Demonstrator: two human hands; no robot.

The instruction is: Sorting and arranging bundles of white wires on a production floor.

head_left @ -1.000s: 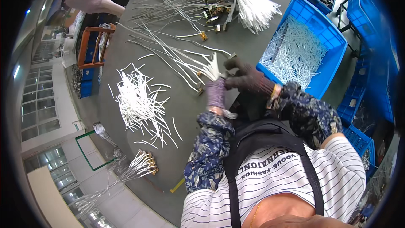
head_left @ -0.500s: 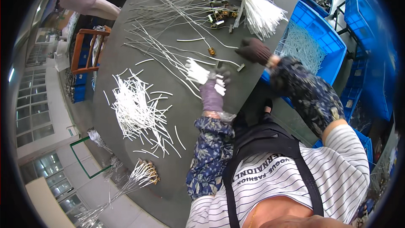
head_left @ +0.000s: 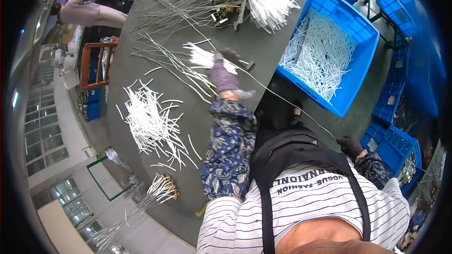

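Observation:
My left hand (head_left: 224, 76), in a purple glove, is closed over the table around a bundle of short white tubes (head_left: 201, 56). Far to the right and low, beyond the table edge, my right hand (head_left: 351, 147) in a dark glove pinches the end of a long thin wire (head_left: 294, 105). That wire runs taut from beside my left hand across to my right one. A small dark metal piece (head_left: 250, 65) shows just right of my left fingers. Several loose wires (head_left: 174, 63) lie left of the bundle, partly under it. My left fingertips are blurred.
On the table (head_left: 188, 207) lie a heap of white tubes (head_left: 150, 122), a bunch of wires with brass-coloured ends (head_left: 165, 189) and a large white tube bundle (head_left: 268, 7). A blue crate (head_left: 346, 106) of tubes stands right. Another person (head_left: 89, 11) is at far left.
My right hand has swung from the table edge down and right, drawing the wire out long. My left hand has shifted slightly left and up with the tubes. The view has turned a little.

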